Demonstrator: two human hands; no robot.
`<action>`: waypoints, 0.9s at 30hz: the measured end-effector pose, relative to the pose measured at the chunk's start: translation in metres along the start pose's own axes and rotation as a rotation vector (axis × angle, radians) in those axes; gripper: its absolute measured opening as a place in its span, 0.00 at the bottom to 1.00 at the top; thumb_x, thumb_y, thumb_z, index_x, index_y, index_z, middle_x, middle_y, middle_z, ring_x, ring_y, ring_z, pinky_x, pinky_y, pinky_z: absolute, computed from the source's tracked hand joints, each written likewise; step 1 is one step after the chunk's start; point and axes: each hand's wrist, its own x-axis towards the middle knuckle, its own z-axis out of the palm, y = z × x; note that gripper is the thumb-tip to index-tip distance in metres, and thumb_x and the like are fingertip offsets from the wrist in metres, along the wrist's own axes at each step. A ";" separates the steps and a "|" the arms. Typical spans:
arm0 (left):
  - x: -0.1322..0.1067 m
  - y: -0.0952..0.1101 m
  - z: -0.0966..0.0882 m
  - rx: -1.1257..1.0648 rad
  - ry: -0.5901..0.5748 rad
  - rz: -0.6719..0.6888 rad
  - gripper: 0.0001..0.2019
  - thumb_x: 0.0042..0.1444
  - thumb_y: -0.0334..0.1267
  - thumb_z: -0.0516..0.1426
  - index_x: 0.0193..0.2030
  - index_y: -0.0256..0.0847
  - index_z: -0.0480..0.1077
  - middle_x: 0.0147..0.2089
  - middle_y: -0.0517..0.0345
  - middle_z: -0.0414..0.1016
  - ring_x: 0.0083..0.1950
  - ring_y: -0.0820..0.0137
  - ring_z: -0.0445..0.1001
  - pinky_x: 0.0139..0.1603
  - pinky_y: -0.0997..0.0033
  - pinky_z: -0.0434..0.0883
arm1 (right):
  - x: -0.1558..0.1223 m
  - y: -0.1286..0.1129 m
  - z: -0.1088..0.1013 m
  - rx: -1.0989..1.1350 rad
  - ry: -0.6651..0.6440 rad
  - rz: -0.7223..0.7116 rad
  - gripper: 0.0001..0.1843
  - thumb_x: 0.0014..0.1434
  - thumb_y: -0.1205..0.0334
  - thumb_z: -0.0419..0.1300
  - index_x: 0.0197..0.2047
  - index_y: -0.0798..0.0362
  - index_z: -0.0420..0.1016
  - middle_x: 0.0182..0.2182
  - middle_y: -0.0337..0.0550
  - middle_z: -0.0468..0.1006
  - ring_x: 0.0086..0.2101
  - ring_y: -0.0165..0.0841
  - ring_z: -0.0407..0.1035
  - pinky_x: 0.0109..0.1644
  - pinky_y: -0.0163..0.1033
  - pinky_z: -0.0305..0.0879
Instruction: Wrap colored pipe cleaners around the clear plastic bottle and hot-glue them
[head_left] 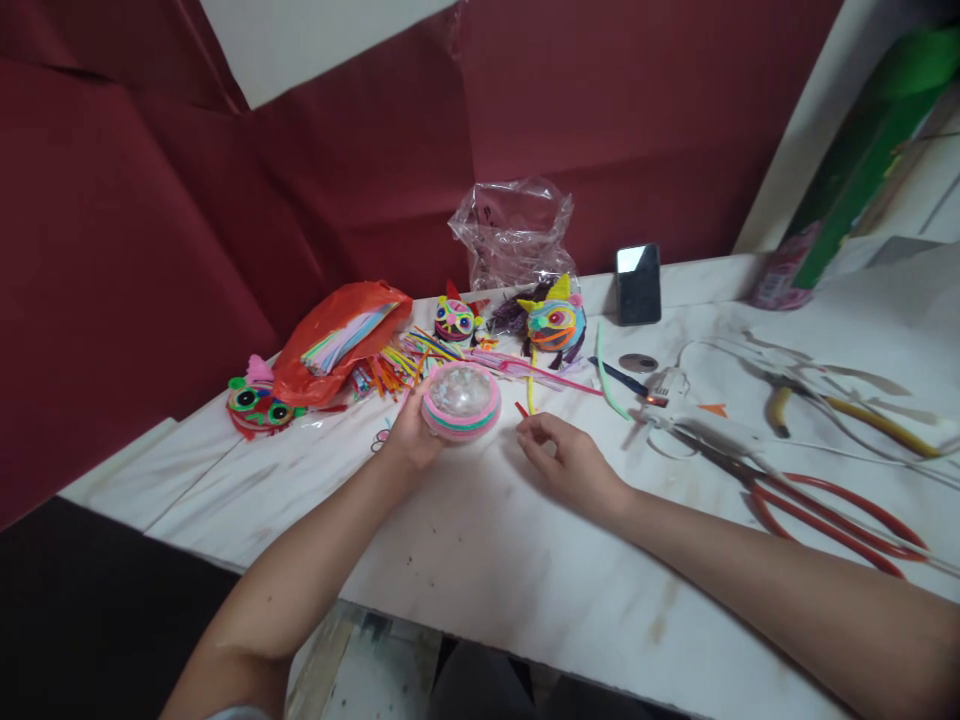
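My left hand (418,432) is wrapped round the left side of a round, clear-domed case (460,392) with a pink and green rim, held just over the table. To its right, my right hand (566,458) is closed in a pinch, with a short red strip (522,409) jutting from the fingertips. Just beyond that hand, a yellow pipe cleaner (532,385) hangs down from a colourful animal-head craft (556,325) with yellow ears. Behind the case sits a smaller animal head (454,320) with red ears.
A red bag of pipe cleaners (337,340) and another animal head (259,405) lie left. Right are red-handled scissors (832,515), a white-corded glue gun (705,430), yellow-handled pliers (862,415) and a phone-like device (638,285). Clear plastic wrap (517,235) stands behind.
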 end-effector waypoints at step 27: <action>-0.021 -0.006 0.021 0.103 -0.148 -0.162 0.32 0.51 0.66 0.54 0.52 0.43 0.70 0.51 0.47 0.78 0.50 0.51 0.76 0.41 0.54 0.75 | 0.006 0.002 -0.003 -0.017 0.049 -0.160 0.15 0.61 0.63 0.57 0.51 0.52 0.66 0.47 0.54 0.70 0.47 0.42 0.69 0.47 0.50 0.72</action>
